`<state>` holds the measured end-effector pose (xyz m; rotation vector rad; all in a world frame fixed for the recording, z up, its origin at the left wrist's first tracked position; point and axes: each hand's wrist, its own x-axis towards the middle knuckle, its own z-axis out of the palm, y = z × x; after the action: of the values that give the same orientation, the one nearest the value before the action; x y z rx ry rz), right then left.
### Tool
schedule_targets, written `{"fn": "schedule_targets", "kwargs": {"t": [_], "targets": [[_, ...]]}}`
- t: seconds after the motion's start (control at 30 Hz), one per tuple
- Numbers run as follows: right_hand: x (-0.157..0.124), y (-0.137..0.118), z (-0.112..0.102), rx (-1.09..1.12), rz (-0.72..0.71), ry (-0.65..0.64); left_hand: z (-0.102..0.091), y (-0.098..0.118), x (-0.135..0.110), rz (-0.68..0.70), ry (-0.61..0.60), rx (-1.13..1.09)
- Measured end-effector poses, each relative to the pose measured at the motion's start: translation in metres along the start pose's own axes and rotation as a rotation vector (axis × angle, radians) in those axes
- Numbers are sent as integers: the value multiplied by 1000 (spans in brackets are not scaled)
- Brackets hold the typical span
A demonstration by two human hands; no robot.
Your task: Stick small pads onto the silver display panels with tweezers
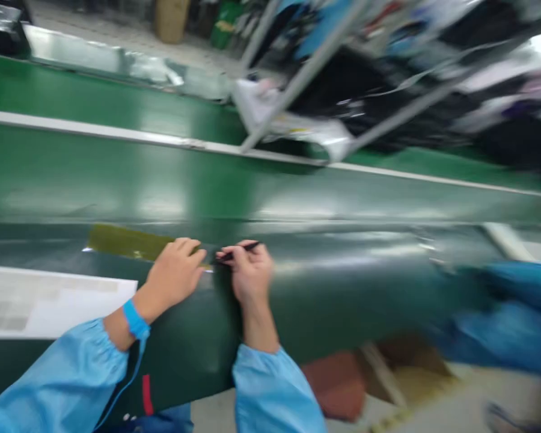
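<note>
My left hand [175, 273] rests with curled fingers on the right end of a flat olive-yellow strip [126, 242] lying on the dark green bench [342, 282]. My right hand [250, 270] is closed in a pinch on a thin black pen-like tool [238, 251], whose tip points left toward the strip's end. Both hands nearly touch. I wear light blue sleeves and a blue wrist strap [135, 319] on the left wrist. The picture is blurred by motion.
A white printed sheet [49, 300] lies on the bench at the left. Beyond runs a green conveyor belt [117, 168] with a white rail [117, 135]. A metal rack with bags [342, 90] stands behind. Another person's blue sleeve [505, 319] shows at right.
</note>
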<state>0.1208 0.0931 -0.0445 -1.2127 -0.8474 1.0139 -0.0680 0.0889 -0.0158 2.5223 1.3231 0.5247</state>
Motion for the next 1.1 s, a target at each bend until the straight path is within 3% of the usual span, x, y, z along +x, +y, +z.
{"fn": "schedule_targets", "kwargs": {"t": [0.17, 0.27, 0.33, 0.37, 0.47, 0.53, 0.6, 0.73, 0.83, 0.9, 0.97, 1.1], "targets": [[22, 16, 2, 204, 36, 1, 10, -17, 7, 29, 73, 1], [43, 15, -20, 303, 31, 124, 12, -20, 2, 42, 104, 53], [66, 2, -45, 315, -18, 358, 12, -22, -1, 42, 127, 91], [79, -9, -59, 309, -50, 406, 12, -23, -3, 42, 141, 106], [111, -45, -95, 284, -148, 450, 12, -26, -5, 41, 181, 137], [122, -57, -101, 255, -199, 445, 14, -28, -5, 41, 196, 149], [126, -52, -90, 230, -220, 425, 18, -30, -6, 43, 199, 156], [122, -8, -32, 176, -164, 391, 21, -29, -7, 30, 201, 173], [115, 15, 1, 66, -140, 216, 18, -23, -5, 5, 188, 168], [111, 20, 7, 4, -109, 126, 17, -19, -5, -7, 187, 161], [110, 21, 4, -22, -87, 118, 18, -18, -5, -19, 203, 155], [117, 27, -6, -97, -112, 130, 20, -23, -4, -5, 354, 111]]}}
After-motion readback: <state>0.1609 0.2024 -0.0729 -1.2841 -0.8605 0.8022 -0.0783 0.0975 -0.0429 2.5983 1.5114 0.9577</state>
